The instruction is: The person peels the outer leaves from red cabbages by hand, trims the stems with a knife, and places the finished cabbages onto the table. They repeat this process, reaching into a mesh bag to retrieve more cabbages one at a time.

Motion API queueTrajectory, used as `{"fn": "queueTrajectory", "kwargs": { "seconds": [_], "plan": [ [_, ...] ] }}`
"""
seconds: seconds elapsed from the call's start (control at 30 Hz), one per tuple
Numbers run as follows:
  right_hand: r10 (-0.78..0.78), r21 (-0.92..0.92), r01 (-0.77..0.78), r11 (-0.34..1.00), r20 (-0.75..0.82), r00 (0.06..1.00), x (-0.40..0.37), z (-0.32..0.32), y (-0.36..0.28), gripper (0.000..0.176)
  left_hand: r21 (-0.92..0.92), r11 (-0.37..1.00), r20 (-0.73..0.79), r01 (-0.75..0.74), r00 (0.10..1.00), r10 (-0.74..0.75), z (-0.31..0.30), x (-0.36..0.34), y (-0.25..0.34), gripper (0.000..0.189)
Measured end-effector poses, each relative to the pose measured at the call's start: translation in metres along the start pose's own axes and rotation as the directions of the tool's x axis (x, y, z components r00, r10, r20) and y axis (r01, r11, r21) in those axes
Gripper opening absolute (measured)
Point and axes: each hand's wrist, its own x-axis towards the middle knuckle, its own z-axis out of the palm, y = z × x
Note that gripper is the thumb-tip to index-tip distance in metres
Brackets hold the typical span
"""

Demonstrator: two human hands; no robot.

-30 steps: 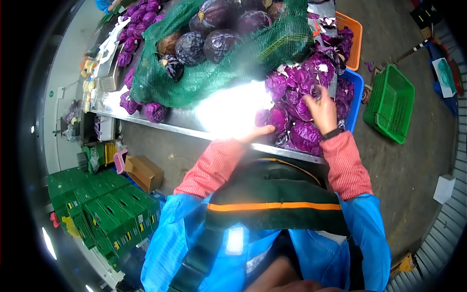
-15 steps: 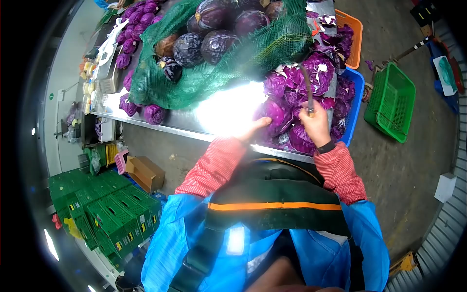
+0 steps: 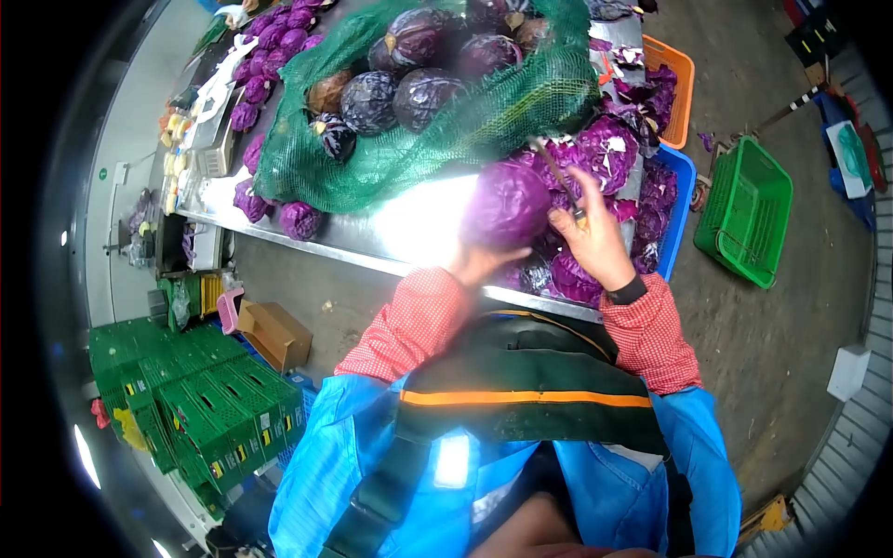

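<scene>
My left hand [image 3: 483, 263] is closed under a peeled red cabbage [image 3: 510, 206], holding it up over the metal table's near edge. In my right hand [image 3: 597, 244] is a knife [image 3: 553, 168], its handle against the palm and its blade pointing up and away. Some fingers of that hand are stretched out beside the cabbage. Loose purple cabbage leaves [image 3: 606, 153] lie heaped behind and under both hands. Beyond them, a green mesh sack [image 3: 307, 177] lies spread out with several dark unpeeled cabbages [image 3: 369, 100] on it.
Blue [image 3: 686, 200] and orange [image 3: 684, 98] crates of leaves stand along the table's right side. A green crate [image 3: 744, 214] sits on the floor farther right. Peeled cabbages [image 3: 270, 37] line the table's far left. Stacked green crates [image 3: 223, 409] and a cardboard box [image 3: 276, 335] are at lower left.
The cabbage has come up off the leaf heap into my left hand, its smooth round side now showing. My right hand has opened its fingers somewhat, and the knife leans further left.
</scene>
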Motion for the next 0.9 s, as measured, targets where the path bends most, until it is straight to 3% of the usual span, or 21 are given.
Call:
{"fn": "queueTrajectory", "kwargs": {
  "seconds": [0.03, 0.07, 0.1, 0.13, 0.17, 0.23, 0.3, 0.4, 0.43, 0.5, 0.53, 0.57, 0.6, 0.67, 0.73, 0.77, 0.8, 0.83, 0.87, 0.9],
  "plan": [
    [0.157, 0.289, -0.197, 0.937, 0.157, 0.975, 0.002, 0.004, 0.002, 0.046, 0.116, 0.992, 0.02, 0.041, 0.999, -0.043, 0.004, -0.005, 0.003, 0.091],
    [0.241, 0.507, -0.406, 0.76, 0.36, 0.901, 0.006, 0.008, 0.0, 0.036, -0.043, 0.999, 0.136, 0.006, 0.991, 0.0, -0.016, 0.001, -0.004, 0.084],
    [0.309, 0.605, -0.464, 0.647, 0.348, 0.885, 0.001, 0.012, -0.012, 0.02, -0.007, 0.999, 0.075, -0.037, 0.997, 0.037, -0.01, -0.002, 0.001, 0.079],
    [0.333, 0.584, -0.48, 0.654, 0.348, 0.876, -0.001, 0.018, -0.005, 0.021, 0.028, 0.996, 0.007, -0.09, 0.996, 0.09, -0.005, -0.007, 0.008, 0.074],
    [0.327, 0.607, -0.437, 0.663, 0.29, 0.899, 0.0, 0.022, -0.007, 0.015, -0.054, 0.981, -0.02, -0.184, 0.983, 0.183, -0.02, -0.013, 0.01, 0.059],
    [0.335, 0.651, -0.414, 0.636, 0.251, 0.908, 0.004, 0.027, -0.002, 0.012, 0.106, 0.9, -0.087, -0.424, 0.897, 0.433, -0.081, -0.001, 0.015, 0.057],
    [0.336, 0.554, -0.366, 0.748, 0.16, 0.928, 0.01, 0.038, 0.009, 0.009, 0.009, 0.883, -0.066, -0.469, 0.881, 0.468, -0.076, -0.022, 0.057, 0.055],
    [0.184, 0.37, -0.214, 0.904, 0.114, 0.976, 0.01, 0.058, 0.038, 0.01, 0.044, 0.844, -0.044, -0.535, 0.843, 0.536, -0.116, -0.044, 0.122, 0.061],
    [0.172, 0.379, -0.214, 0.9, 0.142, 0.975, 0.008, 0.062, 0.033, 0.009, 0.028, 0.846, -0.148, -0.533, 0.834, 0.531, -0.109, -0.064, 0.143, 0.062],
    [0.09, 0.289, -0.126, 0.949, 0.135, 0.987, 0.005, 0.077, 0.044, 0.008, 0.096, 0.758, -0.263, -0.645, 0.718, 0.645, -0.113, -0.084, 0.188, 0.062],
    [0.175, 0.229, -0.213, 0.95, 0.176, 0.969, 0.002, 0.08, 0.04, 0.009, 0.064, 0.736, -0.272, -0.674, 0.697, 0.663, -0.121, -0.091, 0.214, 0.067],
    [0.125, 0.221, -0.16, 0.962, 0.166, 0.978, 0.001, 0.086, 0.036, 0.01, 0.09, 0.717, -0.37, -0.691, 0.645, 0.668, -0.127, -0.101, 0.229, 0.072],
    [0.077, 0.211, -0.109, 0.971, 0.158, 0.985, 0.001, 0.09, 0.029, 0.011, 0.225, 0.671, -0.365, -0.706, 0.578, 0.73, -0.168, -0.1, 0.256, 0.083],
    [0.113, 0.067, -0.129, 0.989, 0.203, 0.973, 0.004, 0.095, 0.013, 0.017, 0.206, 0.626, -0.442, -0.752, 0.499, 0.745, -0.192, -0.111, 0.299, 0.08],
    [0.026, 0.046, -0.035, 0.998, 0.189, 0.982, 0.006, 0.107, 0.006, 0.014, 0.24, 0.551, -0.466, -0.799, 0.403, 0.788, -0.209, -0.116, 0.335, 0.077],
    [0.059, -0.026, -0.055, 0.998, 0.229, 0.972, 0.007, 0.112, 0.006, 0.014, 0.284, 0.502, -0.53, -0.817, 0.302, 0.792, -0.216, -0.115, 0.35, 0.075],
    [0.094, -0.098, -0.07, 0.993, 0.261, 0.961, 0.01, 0.117, 0.006, 0.015, 0.295, 0.512, -0.523, -0.807, 0.312, 0.793, -0.219, -0.119, 0.361, 0.08],
    [-0.003, -0.147, 0.041, 0.988, 0.245, 0.969, 0.011, 0.123, 0.004, 0.016, 0.32, 0.514, -0.552, -0.796, 0.284, 0.784, -0.228, -0.12, 0.369, 0.082],
    [-0.016, -0.131, 0.051, 0.99, 0.259, 0.966, 0.013, 0.129, 0.003, 0.017, 0.342, 0.521, -0.576, -0.782, 0.263, 0.774, -0.238, -0.118, 0.378, 0.085],
    [-0.006, -0.125, 0.042, 0.991, 0.274, 0.962, 0.013, 0.134, 0.001, 0.017, 0.294, 0.55, -0.578, -0.782, 0.313, 0.754, -0.266, -0.116, 0.391, 0.094]
  ]
}}
